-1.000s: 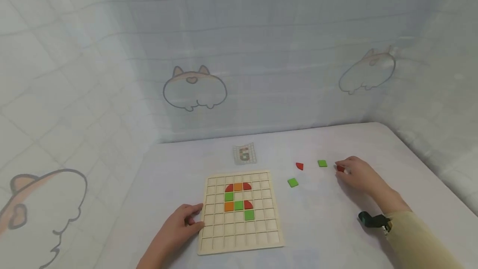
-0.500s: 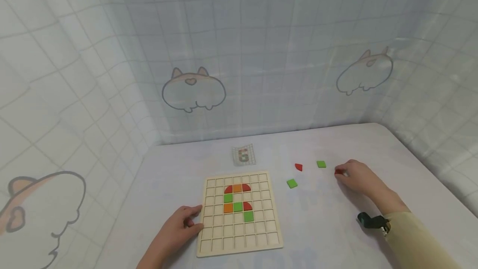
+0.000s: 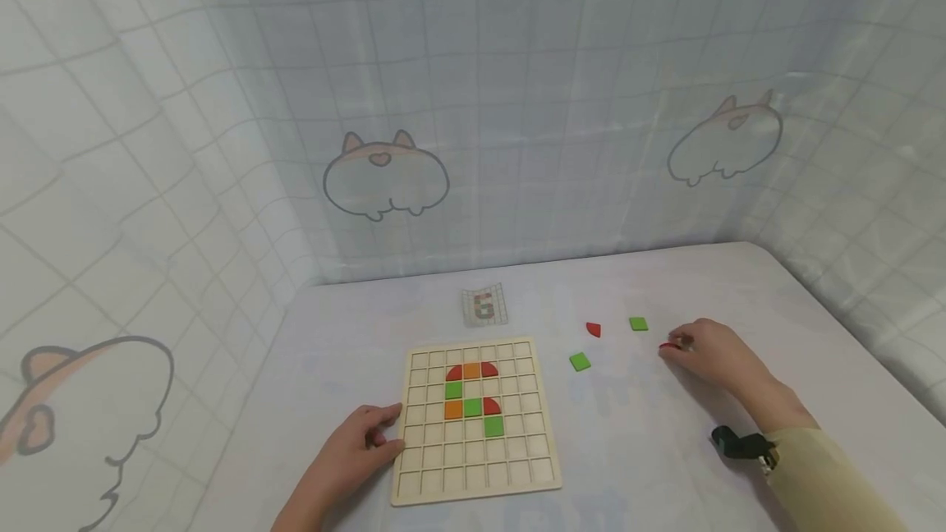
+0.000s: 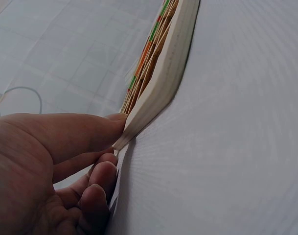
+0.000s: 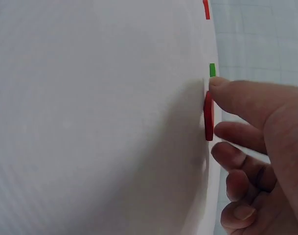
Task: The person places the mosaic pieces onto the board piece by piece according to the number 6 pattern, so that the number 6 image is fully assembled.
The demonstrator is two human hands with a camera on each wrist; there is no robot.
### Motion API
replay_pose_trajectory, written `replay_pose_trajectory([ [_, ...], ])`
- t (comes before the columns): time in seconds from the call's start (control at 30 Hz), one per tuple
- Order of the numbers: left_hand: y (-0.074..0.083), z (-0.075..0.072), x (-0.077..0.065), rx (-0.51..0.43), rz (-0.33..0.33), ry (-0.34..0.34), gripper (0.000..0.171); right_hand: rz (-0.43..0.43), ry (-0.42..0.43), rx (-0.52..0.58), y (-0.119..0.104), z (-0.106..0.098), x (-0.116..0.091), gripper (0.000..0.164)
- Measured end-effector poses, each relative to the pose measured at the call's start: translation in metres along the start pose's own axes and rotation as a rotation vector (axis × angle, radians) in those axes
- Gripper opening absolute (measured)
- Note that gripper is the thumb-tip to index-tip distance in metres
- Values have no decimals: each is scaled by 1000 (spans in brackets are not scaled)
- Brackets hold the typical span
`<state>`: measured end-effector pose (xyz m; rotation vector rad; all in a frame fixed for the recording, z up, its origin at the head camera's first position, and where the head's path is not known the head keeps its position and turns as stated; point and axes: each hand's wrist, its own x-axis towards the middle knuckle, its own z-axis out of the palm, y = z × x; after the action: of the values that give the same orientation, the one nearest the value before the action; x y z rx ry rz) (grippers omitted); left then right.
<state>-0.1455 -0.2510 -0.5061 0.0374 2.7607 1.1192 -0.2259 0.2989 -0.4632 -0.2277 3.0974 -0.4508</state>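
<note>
A square pale wooden grid board (image 3: 432,479) lies on the table in the head view. Red quarter-round tiles (image 3: 490,405), green square tiles (image 3: 493,426) and orange square tiles (image 3: 453,410) sit in some of its cells. Against the board's left edge rest the spread thumb and index finger of my left hand (image 3: 360,451); the left wrist view has the thumb tip at the rim. Far to the right, my right hand (image 3: 713,351) holds a red tile (image 5: 209,117) between thumb and index finger, low at the tabletop. Its full outline is hidden by the fingers.
Between board and right hand lie two loose green squares (image 3: 580,361) and a red quarter-round piece (image 3: 594,329). Behind the board is a small pattern card (image 3: 484,305) with a 6-like figure. Patterned curtains (image 3: 517,146) stand around the table.
My right hand's fingers have shifted slightly nearer and lower, and the red tile now looks flatter between them. The left hand and the board stay in place.
</note>
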Motion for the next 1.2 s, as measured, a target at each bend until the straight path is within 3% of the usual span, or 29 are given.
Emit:
replay_pose_trajectory([
  [0.27, 1, -1, -1, -4, 5, -2, 58, -102, -22, 23, -2, -1, -5, 22],
  [0.57, 0, 0, 0, 6, 10, -7, 58, -71, -66, 34, -3, -5, -8, 26],
  [0.77, 3, -1, 0, -4, -5, -3, 58, -100, -83, 17, -5, -6, -8, 28],
  [0.97, 5, -1, -2, 8, -15, 3, 57, -132, -82, 3, -3, -5, -7, 23],
  [1.2, 5, -1, -2, 5, -8, 9, 57, -101, -107, 18, -2, -6, -5, 19],
])
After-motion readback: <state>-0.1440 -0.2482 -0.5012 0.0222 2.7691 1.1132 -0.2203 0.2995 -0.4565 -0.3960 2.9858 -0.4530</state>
